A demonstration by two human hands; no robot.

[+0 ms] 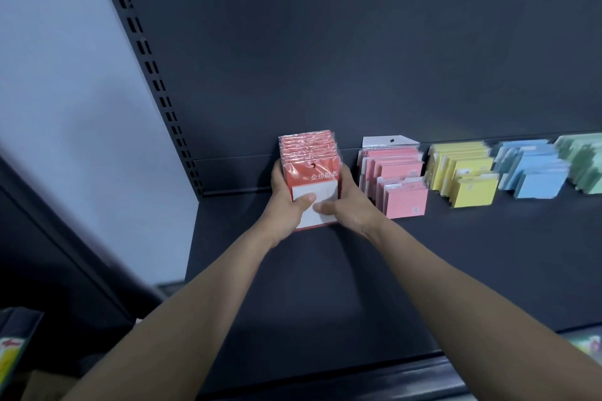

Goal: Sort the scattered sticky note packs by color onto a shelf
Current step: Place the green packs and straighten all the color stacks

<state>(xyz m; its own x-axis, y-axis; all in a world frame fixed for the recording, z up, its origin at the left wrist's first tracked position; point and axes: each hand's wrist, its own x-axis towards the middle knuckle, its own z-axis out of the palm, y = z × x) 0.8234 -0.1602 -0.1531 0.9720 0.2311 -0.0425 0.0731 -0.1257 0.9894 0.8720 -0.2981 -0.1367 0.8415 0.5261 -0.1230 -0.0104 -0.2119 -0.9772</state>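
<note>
Closest to me, at the bottom left, I see a dark pack with a yellow and red label (9,347). I cannot tell what it is. Just past it is the front of the dark shelf (325,296), and both of my bare arms reach across it.

My left hand (285,207) and my right hand (351,205) squeeze a bunch of red sticky note packs (309,163) between them. The fingers curl round the sides and both thumbs press on the white front. The bunch stands upright, far back on the shelf board. I cannot tell if its bottom touches the board.

My right hand is just beside the pink packs (395,179). Going right come the yellow packs (462,172), then the blue packs (534,171), then the green packs (581,159), each color in its own bunch.

Behind them all is the dark back panel (342,42). On the left, a post with slots (146,58) stands against a pale wall (49,75).
</note>
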